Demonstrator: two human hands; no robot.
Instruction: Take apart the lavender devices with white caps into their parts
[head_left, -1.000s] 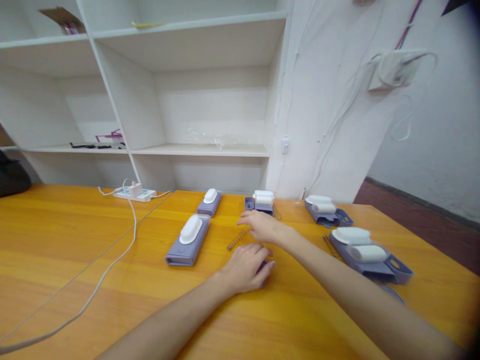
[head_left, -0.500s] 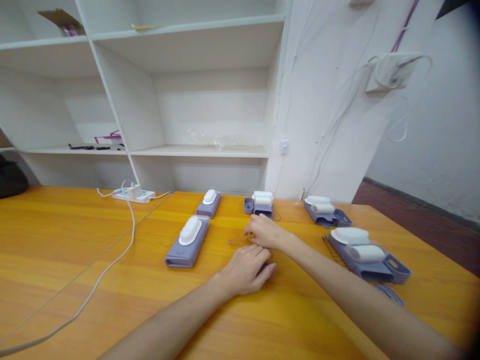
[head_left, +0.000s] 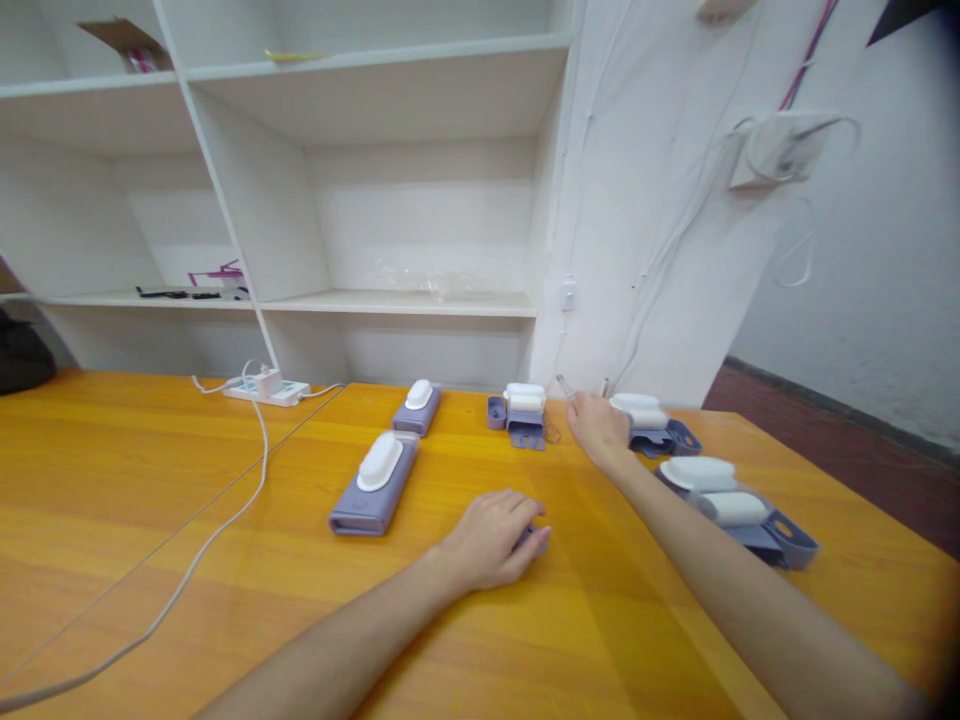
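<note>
On the middle of the table my left hand [head_left: 491,540] is curled over a small purple-grey part [head_left: 529,538], most of it covered by the fingers. Farther back, my right hand [head_left: 600,430] is closed, with a thin, pale piece [head_left: 564,386] sticking out past its fingertips; it is too blurred to name. Just left of that hand lies an opened purple case [head_left: 526,432] with a white roll [head_left: 526,402] on it. A thin wire coil [head_left: 552,430] rests beside this case. Another opened case [head_left: 651,440] sits right of the hand, partly covered by it.
Two closed purple cases with white oval pieces, a near one [head_left: 375,490] and a far one [head_left: 417,410], lie on the left. An opened case [head_left: 739,515] sits near the right edge. A power strip [head_left: 268,389] and white cable [head_left: 255,500] cross the left side.
My right hand has moved away from my left hand, back and to the right. The coil spring at its fingers no longer shows on the table. The left hand has stayed put.
</note>
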